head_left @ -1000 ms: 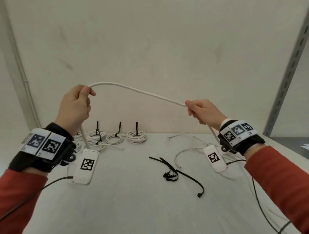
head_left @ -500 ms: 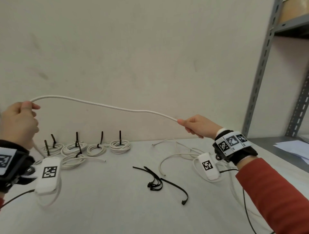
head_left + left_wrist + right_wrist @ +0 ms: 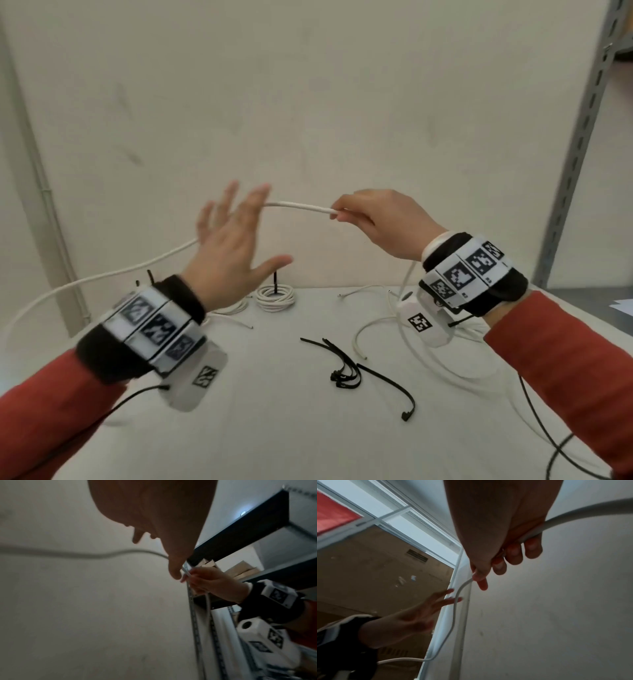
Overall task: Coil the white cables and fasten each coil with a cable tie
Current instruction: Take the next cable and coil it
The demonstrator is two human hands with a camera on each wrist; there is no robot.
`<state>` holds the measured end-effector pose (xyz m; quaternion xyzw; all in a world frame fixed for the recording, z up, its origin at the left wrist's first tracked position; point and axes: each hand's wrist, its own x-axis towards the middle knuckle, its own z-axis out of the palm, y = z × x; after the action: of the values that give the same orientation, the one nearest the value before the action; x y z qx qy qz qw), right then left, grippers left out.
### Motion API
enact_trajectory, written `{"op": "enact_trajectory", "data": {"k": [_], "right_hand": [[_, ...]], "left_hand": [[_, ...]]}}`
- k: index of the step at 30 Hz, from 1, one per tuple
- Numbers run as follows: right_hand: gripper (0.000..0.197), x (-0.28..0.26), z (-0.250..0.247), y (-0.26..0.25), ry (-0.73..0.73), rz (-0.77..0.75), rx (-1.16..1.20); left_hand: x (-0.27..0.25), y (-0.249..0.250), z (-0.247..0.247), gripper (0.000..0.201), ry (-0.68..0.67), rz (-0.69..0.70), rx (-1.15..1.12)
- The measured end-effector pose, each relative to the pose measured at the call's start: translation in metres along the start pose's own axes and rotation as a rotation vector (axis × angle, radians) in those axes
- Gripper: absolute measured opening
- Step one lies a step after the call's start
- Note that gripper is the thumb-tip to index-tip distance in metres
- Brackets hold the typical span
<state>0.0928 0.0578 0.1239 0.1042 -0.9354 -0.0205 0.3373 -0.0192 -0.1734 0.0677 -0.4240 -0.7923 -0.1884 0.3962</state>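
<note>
A long white cable (image 3: 298, 206) hangs in the air above the table. My right hand (image 3: 337, 214) pinches it between thumb and fingers, with the rest curled round it in the right wrist view (image 3: 529, 534). From there the cable runs left behind my left hand (image 3: 236, 219) and sags off toward the left edge. My left hand is spread with straight fingers (image 3: 448, 592) beside the cable and holds nothing; whether it touches the cable I cannot tell. Several black cable ties (image 3: 346, 366) lie in a bunch on the table.
A tied white coil (image 3: 275, 296) stands at the back of the white table (image 3: 274, 428), with others hidden behind my left wrist. Loose white cables (image 3: 376, 322) lie at the right. A grey metal shelf upright (image 3: 582, 137) rises at the far right.
My left hand has let go of the cable, opened its fingers and swung right toward my right hand. The right hand keeps its pinch and has risen a little.
</note>
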Motion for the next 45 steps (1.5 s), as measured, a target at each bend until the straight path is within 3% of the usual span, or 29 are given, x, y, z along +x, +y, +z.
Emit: {"op": "enact_trajectory", "data": {"k": [4,11,18,22,25,27,30,33,38,42,45], "right_hand": [[0.024,0.018,0.004,-0.021,0.107,-0.107,0.031],[0.016,0.01,0.011,0.003,0.123,0.105,0.407],[0.024,-0.033,0.032,0.055,0.08,0.341,0.298],[0.033,-0.063,0.037,0.087,0.07,0.512,0.243],[0.049,-0.071,0.036,0.1,0.068,0.736,0.186],[0.048,-0.067,0.035,0.099,0.113,0.881,0.339],[0.029,-0.051,0.03,0.082,0.271,1.0,0.947],[0.026,-0.042,0.019,0.059,0.324,0.857,1.424],[0.018,-0.03,0.011,0.021,0.263,0.58,1.797],[0.017,-0.019,0.009,-0.003,0.159,0.462,1.959],[0.019,-0.013,0.005,-0.012,0.292,0.351,2.068]], "left_hand": [[0.03,0.028,-0.004,0.052,0.103,0.136,-0.094],[0.037,-0.011,-0.011,0.026,0.225,0.016,-0.118],[0.04,-0.076,-0.04,0.029,0.386,-0.424,-0.089],[0.02,-0.118,-0.04,0.03,0.375,-0.586,-0.056],[0.002,-0.137,-0.026,0.029,0.321,-0.68,-0.061],[-0.007,-0.137,-0.013,0.028,0.25,-0.716,-0.074],[-0.016,-0.126,0.012,0.025,0.078,-0.735,-0.117],[-0.024,-0.111,0.032,0.023,-0.069,-0.718,-0.194],[-0.028,-0.084,0.044,0.028,-0.247,-0.587,-0.4],[-0.023,-0.062,0.047,0.02,-0.192,-0.386,-0.566],[-0.024,-0.05,0.05,0.023,-0.118,-0.251,-0.514]]}}
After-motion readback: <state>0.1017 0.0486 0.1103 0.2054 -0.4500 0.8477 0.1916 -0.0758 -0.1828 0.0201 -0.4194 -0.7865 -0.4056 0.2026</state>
